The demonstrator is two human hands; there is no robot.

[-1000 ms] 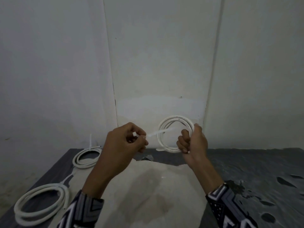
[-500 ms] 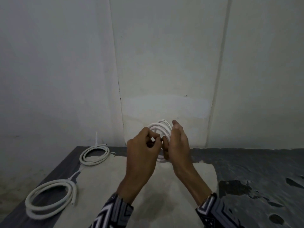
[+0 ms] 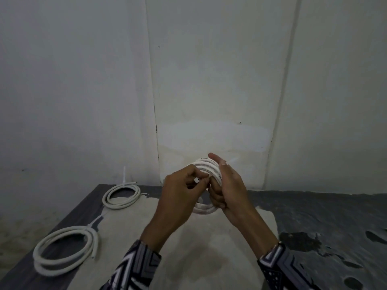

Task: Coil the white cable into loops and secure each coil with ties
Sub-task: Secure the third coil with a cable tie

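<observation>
A small coil of white cable (image 3: pixel 207 167) is held up in front of the wall, above the table. My right hand (image 3: pixel 227 187) grips the coil's right side, fingers curled round the loops. My left hand (image 3: pixel 181 190) pinches the small white head of a tie (image 3: pixel 196 180) against the coil's left side. The tie's thin tail (image 3: pixel 232 160) sticks out past my right thumb. Most of the coil's middle is hidden behind my hands.
Two tied cable coils lie at the table's left: a small one (image 3: pixel 121 195) at the back and a larger one (image 3: pixel 65 250) near the front edge. A beige cloth (image 3: pixel 201 248) covers the middle of the dark table (image 3: pixel 335 216). A pale wall stands right behind.
My hands came together from apart. The left hand moved right from the stretched tie tail to the coil. The coil turned from face-on to nearly edge-on. The view shifted right.
</observation>
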